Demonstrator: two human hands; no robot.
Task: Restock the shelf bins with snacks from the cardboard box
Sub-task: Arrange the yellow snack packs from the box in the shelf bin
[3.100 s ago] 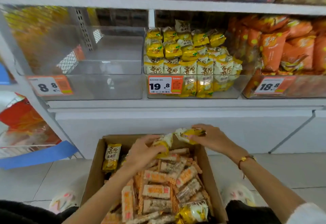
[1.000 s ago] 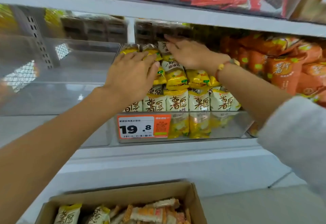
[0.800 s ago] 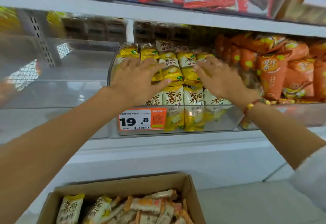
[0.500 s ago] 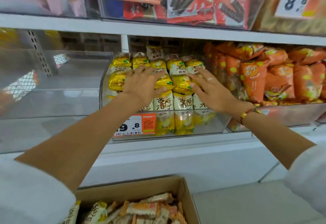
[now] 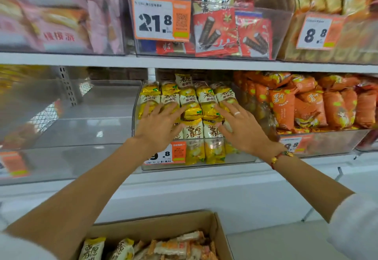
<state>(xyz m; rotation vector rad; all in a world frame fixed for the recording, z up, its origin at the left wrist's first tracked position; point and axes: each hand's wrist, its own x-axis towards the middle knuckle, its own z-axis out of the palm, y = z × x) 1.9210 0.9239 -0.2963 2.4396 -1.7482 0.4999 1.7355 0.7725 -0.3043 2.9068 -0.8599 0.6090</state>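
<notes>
Two hands now lie flat on the yellow snack packs (image 5: pixel 190 104) in the middle clear bin (image 5: pixel 241 160), centre of the frame. Half a second earlier they were pressed further up the stack; both have since slid toward the bin's front, and the right hand, which a second ago reached deep to the back row, is now level with the left. Reading: the packs brought from the cardboard box (image 5: pixel 216 229) (lower centre, more yellow packs and orange-white bars inside) are already placed, and this is tidying of the stack, so this bin's load looks nearly done.

Left hand (image 5: pixel 161 124): palm down, fingers spread and straight, resting on the left columns of packs; grip released, nothing held.

Right hand (image 5: pixel 240 125): palm down, fingers spread, a ring showing, thumb toward the front row; grip likewise released, only pressing.

Left of this bin, the neighbouring clear bin (image 5: pixel 67 157) shows no packs (a likely next target). Orange bags (image 5: pixel 306 104) fill the bin at right.
</notes>
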